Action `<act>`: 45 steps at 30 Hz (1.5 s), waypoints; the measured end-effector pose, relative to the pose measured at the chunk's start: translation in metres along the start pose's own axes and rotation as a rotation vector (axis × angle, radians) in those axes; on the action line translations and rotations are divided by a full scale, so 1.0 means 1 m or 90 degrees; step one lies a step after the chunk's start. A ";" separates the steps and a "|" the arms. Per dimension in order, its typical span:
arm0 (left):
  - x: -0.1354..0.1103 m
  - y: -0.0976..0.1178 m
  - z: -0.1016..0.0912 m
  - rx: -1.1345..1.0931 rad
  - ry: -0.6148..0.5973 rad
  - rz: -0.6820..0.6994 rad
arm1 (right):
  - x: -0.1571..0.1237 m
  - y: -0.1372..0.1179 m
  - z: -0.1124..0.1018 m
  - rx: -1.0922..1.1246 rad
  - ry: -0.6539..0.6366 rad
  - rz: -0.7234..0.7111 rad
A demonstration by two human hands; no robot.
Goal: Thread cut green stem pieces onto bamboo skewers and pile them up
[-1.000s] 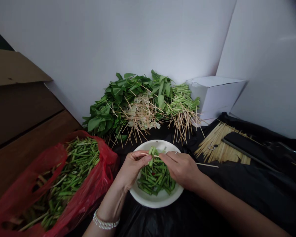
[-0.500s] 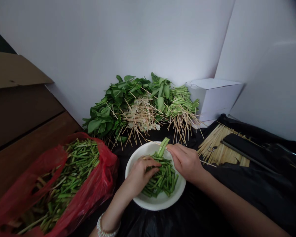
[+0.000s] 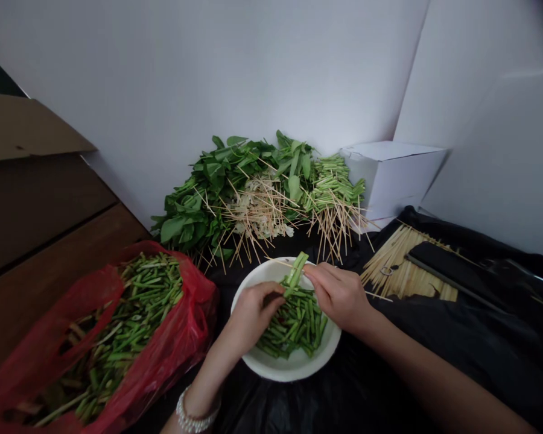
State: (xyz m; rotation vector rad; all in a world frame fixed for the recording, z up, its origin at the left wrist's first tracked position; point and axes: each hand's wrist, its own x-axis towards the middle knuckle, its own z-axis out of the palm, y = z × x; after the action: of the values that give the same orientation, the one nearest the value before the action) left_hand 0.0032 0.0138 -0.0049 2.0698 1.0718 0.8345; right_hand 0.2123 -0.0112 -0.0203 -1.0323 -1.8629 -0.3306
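Note:
A white bowl (image 3: 294, 367) of cut green stems (image 3: 298, 322) sits on the black sheet in front of me. My right hand (image 3: 341, 295) is closed on a thin bamboo skewer (image 3: 283, 263) that carries a few stem pieces (image 3: 295, 270) near its tip, held over the bowl's far rim. My left hand (image 3: 253, 310) is pinched on a single green stem at the bowl's left side, close to the skewered pieces. A pearl bracelet (image 3: 194, 416) circles my left wrist.
A red plastic bag (image 3: 172, 337) full of cut stems lies at the left. Finished skewers of leafy greens (image 3: 217, 187), white pieces and stems (image 3: 337, 184) are piled against the wall. Loose skewers (image 3: 402, 265), a white box (image 3: 393, 172) and brown cardboard (image 3: 22, 126) surround them.
My left hand dipped into the bowl, picked a stem and has come back up beside the skewer. My right hand tilted the skewer's loaded tip up over the bowl's far rim.

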 end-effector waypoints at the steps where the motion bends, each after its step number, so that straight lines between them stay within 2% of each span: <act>1: 0.001 0.000 -0.004 -0.056 0.030 -0.034 | 0.000 0.000 0.000 0.005 0.000 0.003; 4: 0.005 0.000 -0.015 -0.228 0.115 -0.136 | 0.000 0.001 0.000 0.010 -0.011 0.004; 6: 0.006 0.000 -0.020 -0.358 0.145 -0.187 | 0.000 0.000 0.000 -0.001 -0.027 -0.009; 9: 0.007 0.000 -0.023 -0.513 0.159 -0.227 | 0.000 0.000 0.000 -0.035 -0.053 -0.033; 13: 0.006 0.002 -0.024 -0.584 0.145 -0.244 | -0.001 -0.001 0.000 -0.061 -0.057 -0.052; 25: 0.006 0.005 -0.024 -0.590 0.166 -0.259 | -0.002 -0.002 0.001 -0.067 -0.068 -0.047; 31: 0.008 0.002 -0.022 -0.589 0.214 -0.263 | -0.001 -0.004 0.000 -0.070 -0.075 -0.060; 34: 0.008 0.002 -0.023 -0.605 0.212 -0.273 | -0.001 -0.006 0.000 -0.060 -0.071 -0.070; 38: 0.007 0.001 -0.021 -0.596 0.180 -0.263 | -0.001 -0.008 0.001 -0.048 -0.058 -0.076; 42: 0.004 0.001 -0.009 -0.511 0.077 -0.226 | -0.001 -0.014 0.001 -0.041 -0.070 -0.090; 45: 0.003 0.003 -0.004 -0.443 0.049 -0.196 | -0.001 -0.017 0.000 -0.040 -0.074 -0.087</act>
State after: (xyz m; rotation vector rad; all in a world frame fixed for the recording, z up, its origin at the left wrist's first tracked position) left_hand 0.0032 0.0160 0.0004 1.2703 0.9317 0.9608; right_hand 0.1992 -0.0216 -0.0177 -0.9864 -2.0450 -0.4204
